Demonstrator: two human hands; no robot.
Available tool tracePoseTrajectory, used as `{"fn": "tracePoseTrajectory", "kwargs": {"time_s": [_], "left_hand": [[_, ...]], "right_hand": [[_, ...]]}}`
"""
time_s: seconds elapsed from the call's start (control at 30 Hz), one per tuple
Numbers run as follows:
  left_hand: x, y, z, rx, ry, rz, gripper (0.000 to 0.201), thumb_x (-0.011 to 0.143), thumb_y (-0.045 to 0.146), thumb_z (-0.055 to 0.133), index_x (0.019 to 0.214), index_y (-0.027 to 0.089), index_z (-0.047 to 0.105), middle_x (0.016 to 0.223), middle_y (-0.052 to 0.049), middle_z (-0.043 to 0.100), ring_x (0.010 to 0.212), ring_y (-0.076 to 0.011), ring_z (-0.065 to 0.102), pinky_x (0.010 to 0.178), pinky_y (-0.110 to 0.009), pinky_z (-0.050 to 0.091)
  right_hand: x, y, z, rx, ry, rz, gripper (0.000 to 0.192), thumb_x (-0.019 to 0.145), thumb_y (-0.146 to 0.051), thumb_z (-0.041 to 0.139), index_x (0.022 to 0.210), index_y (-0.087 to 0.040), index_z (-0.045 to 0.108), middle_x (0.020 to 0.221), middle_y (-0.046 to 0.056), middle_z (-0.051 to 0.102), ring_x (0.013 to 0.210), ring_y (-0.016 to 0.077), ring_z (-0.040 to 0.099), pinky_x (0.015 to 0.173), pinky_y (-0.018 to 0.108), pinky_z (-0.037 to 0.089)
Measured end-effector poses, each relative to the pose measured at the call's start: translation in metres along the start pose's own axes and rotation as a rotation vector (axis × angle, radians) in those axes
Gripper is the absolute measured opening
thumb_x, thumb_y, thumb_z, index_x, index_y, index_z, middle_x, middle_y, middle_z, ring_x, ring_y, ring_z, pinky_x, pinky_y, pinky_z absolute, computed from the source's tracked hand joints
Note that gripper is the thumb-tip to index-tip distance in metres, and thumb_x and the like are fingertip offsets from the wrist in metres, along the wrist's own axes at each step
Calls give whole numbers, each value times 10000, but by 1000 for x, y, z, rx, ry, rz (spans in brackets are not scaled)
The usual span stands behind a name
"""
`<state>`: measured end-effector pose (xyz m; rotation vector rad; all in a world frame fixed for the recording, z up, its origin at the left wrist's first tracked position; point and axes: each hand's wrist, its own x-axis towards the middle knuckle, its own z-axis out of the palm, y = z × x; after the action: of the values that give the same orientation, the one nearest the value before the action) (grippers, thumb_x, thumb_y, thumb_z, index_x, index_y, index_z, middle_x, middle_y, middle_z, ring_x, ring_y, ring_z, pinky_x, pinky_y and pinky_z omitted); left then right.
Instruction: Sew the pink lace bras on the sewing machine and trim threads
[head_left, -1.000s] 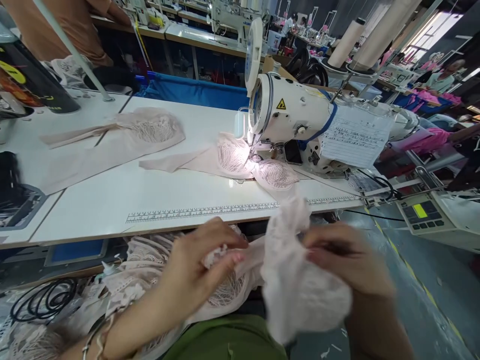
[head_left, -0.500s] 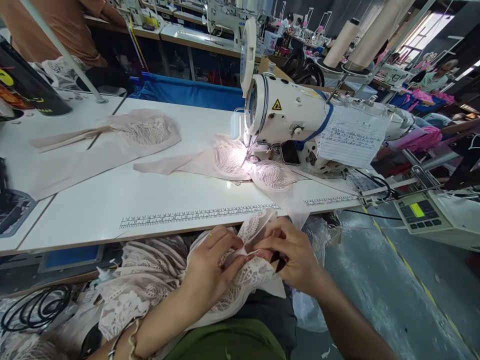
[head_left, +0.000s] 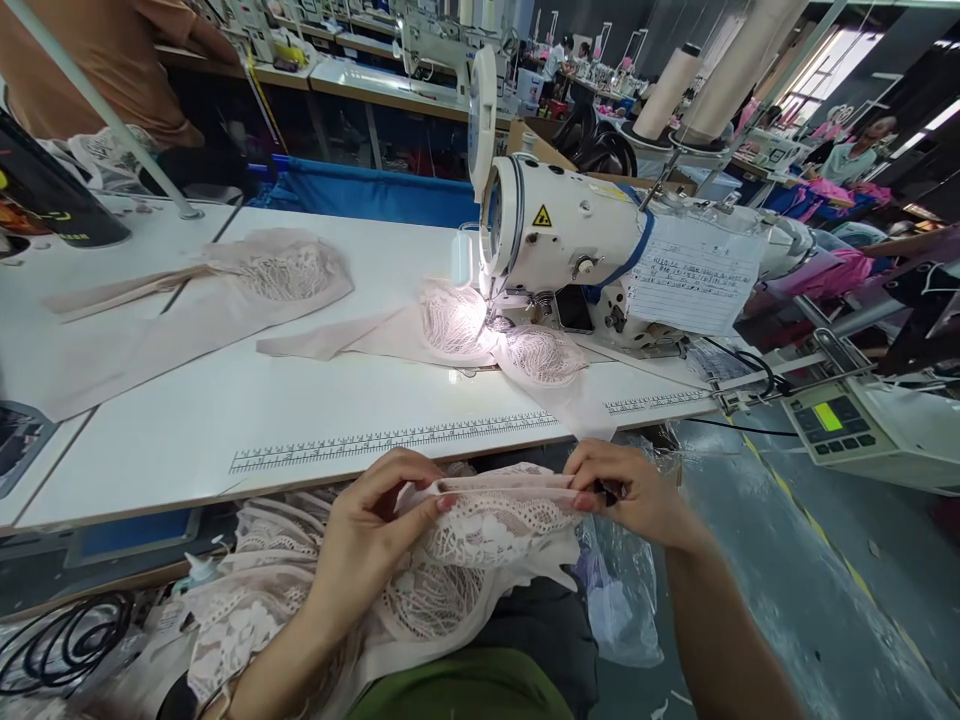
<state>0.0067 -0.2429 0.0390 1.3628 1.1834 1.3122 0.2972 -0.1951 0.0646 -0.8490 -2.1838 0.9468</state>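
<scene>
Over my lap I hold a pale pink lace bra (head_left: 487, 535), its upper edge stretched out between my hands. My left hand (head_left: 390, 520) pinches that edge on the left, thumb on top. At the other end my right hand (head_left: 619, 490) grips the edge, and a small dark object, perhaps thread snips, shows within its fingers. Beyond them, another lace bra (head_left: 540, 352) lies under the lit needle of a white sewing machine (head_left: 555, 215). To the left on the table rests a further lace piece (head_left: 289, 268) with long fabric tails.
A printed ruler (head_left: 405, 437) runs along the front of the white table (head_left: 352, 400). More lace pieces (head_left: 277, 560) are heaped at my left. A control box (head_left: 840, 425) stands at right, thread cones (head_left: 667, 95) behind the machine. A person in orange (head_left: 90, 70) sits far left.
My hands have moved apart, left hand to the left and right hand to the right, drawing the bra's edge out straight. The view has shifted slightly.
</scene>
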Motion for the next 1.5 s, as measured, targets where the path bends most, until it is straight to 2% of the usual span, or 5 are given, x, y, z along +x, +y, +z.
{"fn": "tracePoseTrajectory", "kwargs": {"time_s": [0.37, 0.73, 0.93, 1.17, 1.5], "left_hand": [[0, -15, 4, 65, 127, 90, 50, 859, 253, 723, 810, 247, 711, 842, -35, 643, 776, -190, 563, 655, -269, 448], [0, -16, 8, 12, 143, 41, 53, 848, 257, 747, 809, 256, 712, 864, -14, 634, 814, -176, 565, 678, -250, 432], [9, -13, 3, -77, 4, 103, 57, 877, 209, 712, 837, 250, 713, 902, -29, 639, 887, -180, 603, 740, -244, 498], [37, 32, 23, 91, -561, 149, 295, 853, 314, 739, 1132, 262, 658, 1122, -59, 628, 1046, -216, 596, 867, -284, 489], [49, 33, 52, 116, -478, 194, 228, 953, 209, 539, 728, 190, 578, 739, 14, 539, 684, -117, 505, 623, -225, 378]], "right_hand": [[-1, -9, 17, -188, 364, 72, 209, 880, -200, 686, 711, -203, 563, 776, 32, 708, 654, 140, 636, 558, 238, 465], [7, -11, 16, -213, 343, 204, 122, 894, -254, 684, 796, -183, 702, 702, 7, 647, 565, 106, 492, 534, 237, 385], [8, -20, -14, 133, 215, 174, 170, 875, -315, 720, 759, -193, 694, 767, 22, 575, 556, 96, 438, 494, 244, 346], [27, -55, -15, 92, -9, 133, 144, 851, -286, 737, 776, -176, 683, 752, 10, 584, 597, 98, 482, 531, 237, 358], [11, -28, -8, 109, 154, 99, 112, 925, -235, 650, 968, -208, 550, 808, 8, 679, 707, 123, 646, 617, 220, 473]]}}
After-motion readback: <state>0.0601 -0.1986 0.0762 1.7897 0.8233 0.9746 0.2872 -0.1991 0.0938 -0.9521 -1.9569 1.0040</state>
